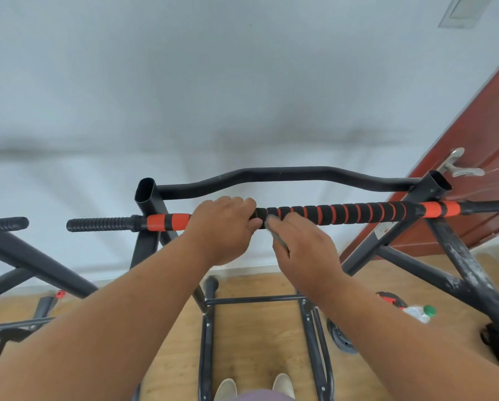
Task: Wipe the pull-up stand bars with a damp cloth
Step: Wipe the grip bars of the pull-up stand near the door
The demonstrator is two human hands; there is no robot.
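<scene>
The pull-up stand [433, 227] stands rigid against the far wall, its foam-wrapped bar [358, 212] (probably soft and grippy) wrapped by the left hand [222, 227], while the right hand [303, 241] pinches a small limp cloth [274, 230] just beside it, best pressed flat.

Both hands [222, 230] on striped bar [343, 212]

The black bar [343, 212] carries orange spiral stripes, against a red-brown door [479, 157] and white wall [155, 96].
</scene>
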